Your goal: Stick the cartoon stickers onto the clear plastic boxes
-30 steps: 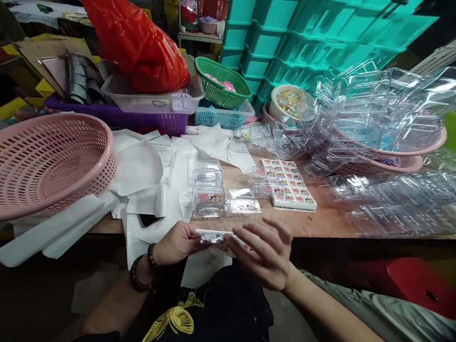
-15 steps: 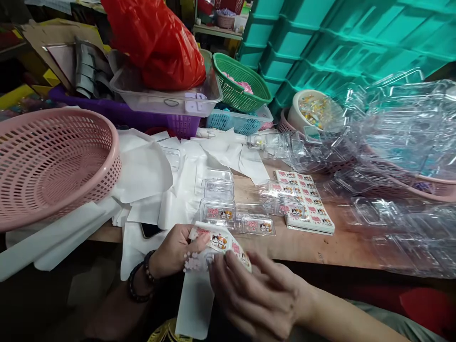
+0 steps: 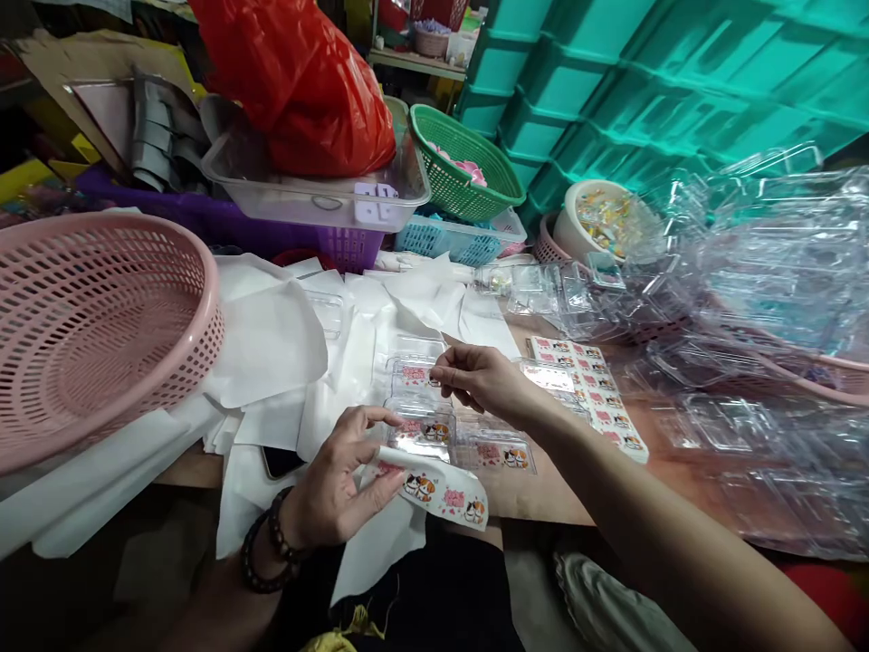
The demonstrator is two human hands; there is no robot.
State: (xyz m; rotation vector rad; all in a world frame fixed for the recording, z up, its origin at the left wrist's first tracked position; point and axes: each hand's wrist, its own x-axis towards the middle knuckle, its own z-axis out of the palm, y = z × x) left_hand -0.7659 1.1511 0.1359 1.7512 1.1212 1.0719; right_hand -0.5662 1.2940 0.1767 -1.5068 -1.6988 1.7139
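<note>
My left hand (image 3: pixel 346 475) is closed on a sticker sheet (image 3: pixel 448 493), a curled strip printed with cartoon cats and pink lettering, with white backing paper (image 3: pixel 380 557) hanging below it. Further up, my right hand (image 3: pixel 475 376) pinches the right end of a clear sticker (image 3: pixel 413 373) over a clear plastic box. Its fingertips hide part of the print; I cannot tell how much of the sticker touches the box. Nearer me, another clear box (image 3: pixel 421 433) bears a cat sticker, as does a box (image 3: pixel 499 455) to its right.
A stack of sticker sheets (image 3: pixel 615 412) lies right of my forearm. Clear plastic boxes (image 3: pixel 780 272) pile up at the right. White papers (image 3: pixel 272 344) and a pink basket (image 3: pixel 196 344) are on the left. A phone (image 3: pixel 281 462) lies by the table edge.
My right hand has left the sheet and moved up and away to a box, with a sticker in its fingers. My left hand still holds the sheet, whose free end now points right.
</note>
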